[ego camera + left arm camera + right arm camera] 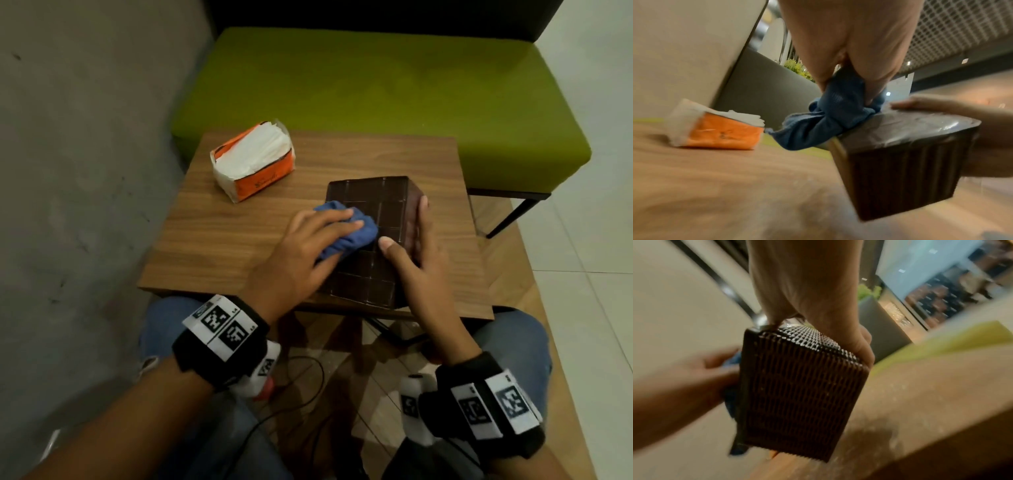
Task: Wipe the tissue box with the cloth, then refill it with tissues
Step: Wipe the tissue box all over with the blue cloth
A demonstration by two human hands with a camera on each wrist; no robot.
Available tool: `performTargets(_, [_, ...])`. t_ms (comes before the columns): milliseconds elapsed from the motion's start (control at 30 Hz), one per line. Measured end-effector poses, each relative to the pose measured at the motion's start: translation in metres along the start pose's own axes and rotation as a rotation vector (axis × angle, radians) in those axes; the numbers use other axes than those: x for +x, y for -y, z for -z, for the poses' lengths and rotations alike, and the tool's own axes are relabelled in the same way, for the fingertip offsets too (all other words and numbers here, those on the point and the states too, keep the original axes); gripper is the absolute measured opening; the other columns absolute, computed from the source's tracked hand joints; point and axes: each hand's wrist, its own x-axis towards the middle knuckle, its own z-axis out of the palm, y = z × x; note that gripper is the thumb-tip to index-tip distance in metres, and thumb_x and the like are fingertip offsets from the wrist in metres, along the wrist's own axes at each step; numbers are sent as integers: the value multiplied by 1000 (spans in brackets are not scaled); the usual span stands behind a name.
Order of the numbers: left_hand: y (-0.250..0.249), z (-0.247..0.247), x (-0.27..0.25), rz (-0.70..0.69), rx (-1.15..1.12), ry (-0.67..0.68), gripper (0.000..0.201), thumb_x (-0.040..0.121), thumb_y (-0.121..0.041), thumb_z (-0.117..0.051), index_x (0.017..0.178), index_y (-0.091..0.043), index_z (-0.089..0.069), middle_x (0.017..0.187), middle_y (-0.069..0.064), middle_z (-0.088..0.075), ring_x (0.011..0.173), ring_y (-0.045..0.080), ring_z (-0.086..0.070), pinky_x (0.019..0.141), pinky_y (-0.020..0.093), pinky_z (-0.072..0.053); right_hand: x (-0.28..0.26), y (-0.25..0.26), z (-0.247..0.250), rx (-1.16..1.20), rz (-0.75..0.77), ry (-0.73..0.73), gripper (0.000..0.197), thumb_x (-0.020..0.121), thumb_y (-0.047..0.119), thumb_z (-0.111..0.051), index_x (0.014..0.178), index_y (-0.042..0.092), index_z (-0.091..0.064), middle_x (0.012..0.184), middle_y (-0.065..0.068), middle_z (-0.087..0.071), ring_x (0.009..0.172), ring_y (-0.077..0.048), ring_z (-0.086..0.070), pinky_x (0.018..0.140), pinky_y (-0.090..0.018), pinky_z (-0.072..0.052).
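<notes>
A dark brown ribbed tissue box (376, 205) lies on the wooden table (219, 233), near its front right. My left hand (318, 240) grips a bunched blue cloth (356, 233) and presses it onto the box's upper face at the left. In the left wrist view the cloth (830, 116) is pinched between thumb and fingers on the box (900, 162). My right hand (406, 222) holds the box, thumb on top and fingers along its right side. The right wrist view shows that hand (818, 318) clamped on the box (797, 394). An opened orange tissue pack (253, 161) sits at the table's back left.
A green cushioned bench (376, 85) stands just behind the table. A grey wall runs along the left. My knees in jeans (171, 318) sit under the table's front edge, with a black cable on the floor between them.
</notes>
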Motion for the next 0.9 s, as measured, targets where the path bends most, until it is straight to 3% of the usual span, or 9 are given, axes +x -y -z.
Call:
performTargets(67, [15, -3, -9, 12, 43, 86, 45, 85, -22, -51, 129, -20, -54, 138, 1, -48, 122, 20, -41, 106, 25, -28, 0, -4, -2, 96, -107, -32, 92, 67, 65, -66, 141, 62, -12, 145, -3, -36, 127, -22, -47, 102, -46, -46])
performTargets(133, [22, -6, -16, 28, 46, 102, 42, 87, -22, -52, 129, -22, -54, 139, 0, -47, 123, 18, -40, 104, 27, -29, 3, -6, -2, 175, -201, -50, 101, 65, 64, -66, 145, 55, -6, 150, -3, -34, 126, -23, -50, 100, -48, -48])
performTargets(267, [34, 4, -18, 176, -55, -123, 35, 85, -14, -55, 120, -19, -57, 125, 0, -57, 114, 17, -50, 97, 33, -41, 9, -9, -4, 364, -330, -126, 86, 85, 49, -56, 151, 33, -3, 145, -9, -42, 118, -24, -56, 99, -51, -48])
performTargets(333, [39, 11, -22, 258, -146, -247, 29, 87, -15, -54, 116, -17, -56, 118, 0, -59, 109, 15, -54, 93, 33, -44, 13, -10, -8, 442, -411, -202, 91, 80, 54, -53, 151, 31, -1, 146, -11, -41, 120, -27, -54, 100, -55, -45])
performTargets(433, [40, 19, -28, 327, -236, -355, 20, 88, -20, -56, 108, -17, -53, 103, -5, -61, 97, 3, -58, 84, 21, -47, 13, -7, -16, 522, -520, -260, 101, 81, 54, -54, 147, 35, 19, 152, -10, -30, 128, -32, -45, 93, -61, -47])
performTargets(500, [39, 21, -31, 341, -263, -404, 19, 88, -21, -57, 105, -15, -52, 95, -11, -59, 88, -3, -58, 76, 11, -45, 13, -6, -20, 582, -569, -276, 100, 91, 47, -53, 143, 35, 32, 153, -8, -27, 129, -34, -42, 82, -57, -53])
performTargets(567, [39, 22, -33, 349, -267, -434, 20, 87, -21, -58, 105, -13, -51, 93, -13, -57, 85, -5, -58, 73, 8, -43, 12, -2, -24, 653, -605, -300, 101, 92, 43, -53, 143, 33, 33, 152, -10, -28, 125, -33, -44, 75, -52, -55])
performTargets(733, [36, 20, -35, 359, -280, -451, 19, 88, -12, -61, 104, -11, -50, 91, -14, -56, 83, -10, -56, 71, 6, -42, 11, 9, -43, 715, -654, -339, 103, 92, 38, -56, 143, 30, 34, 153, -10, -26, 130, -34, -40, 77, -46, -54])
performTargets(900, [34, 19, -33, 387, -312, -478, 21, 87, -21, -59, 102, -10, -50, 85, -14, -55, 77, -8, -56, 66, 7, -42, 16, 19, -58, 733, -685, -412, 101, 92, 36, -57, 145, 28, 30, 153, -11, -24, 135, -32, -36, 96, -51, -46])
